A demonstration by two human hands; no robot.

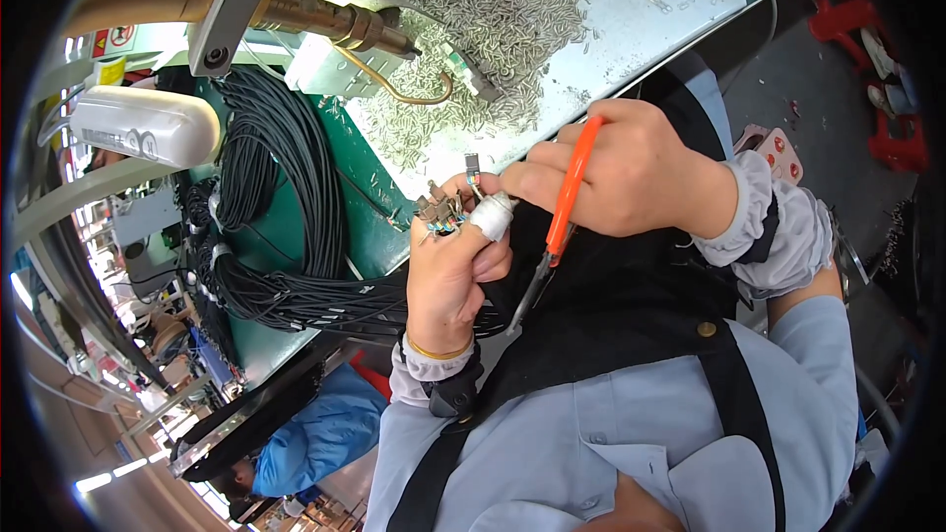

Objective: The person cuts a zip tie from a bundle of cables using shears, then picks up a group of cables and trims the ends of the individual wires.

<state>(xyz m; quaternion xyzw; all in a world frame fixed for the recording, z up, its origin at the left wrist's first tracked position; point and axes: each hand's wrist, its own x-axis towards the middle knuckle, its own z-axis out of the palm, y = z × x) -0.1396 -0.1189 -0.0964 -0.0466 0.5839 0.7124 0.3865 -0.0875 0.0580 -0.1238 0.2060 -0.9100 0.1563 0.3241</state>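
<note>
My left hand [448, 276] is closed around a bunch of black cables. Their small metal connectors [440, 207] and thin coloured wires stick up past its fingers. One dark connector [472, 166] stands apart above the index finger, and the thumb is wrapped in white tape [493, 215]. Orange-handled pliers [574, 187] are held in my right hand [626, 169], jaws pointing down toward my apron. The right thumb and index finger are pinched together beside the taped thumb. What lies between those fingertips is too small to make out.
A large heap of small metal pieces [503, 30] covers much of the white board, with two orange caps at its far edge. Coiled black cables [281, 177] lie on the green table [379, 238]. A metal nozzle [389, 37] and a white lamp [148, 125] overhang the left side.
</note>
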